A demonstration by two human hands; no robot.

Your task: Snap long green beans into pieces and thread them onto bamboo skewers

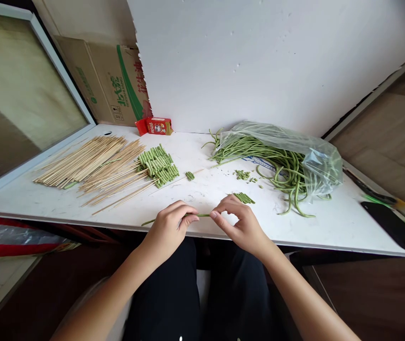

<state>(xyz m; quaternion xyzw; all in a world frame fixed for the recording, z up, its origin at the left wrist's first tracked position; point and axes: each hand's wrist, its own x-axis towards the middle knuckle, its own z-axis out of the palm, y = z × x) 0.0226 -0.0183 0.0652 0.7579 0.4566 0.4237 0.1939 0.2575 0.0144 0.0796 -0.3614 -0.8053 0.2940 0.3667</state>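
Between both hands, near the table's front edge, a long green bean is stretched out, one end trailing to the left. My left hand pinches it with thumb and fingertips. The other end is gripped by my right hand, also closed. Just beyond my right hand lies a small row of cut bean pieces. A thin skewer with a few bean pieces on it rests farther back. Left of that, bean pieces on skewers are piled together.
Bare bamboo skewers are heaped at the left. Long beans spill from a clear plastic bag at the right, beside small bean scraps. A red box stands at the back; a black phone lies far right.
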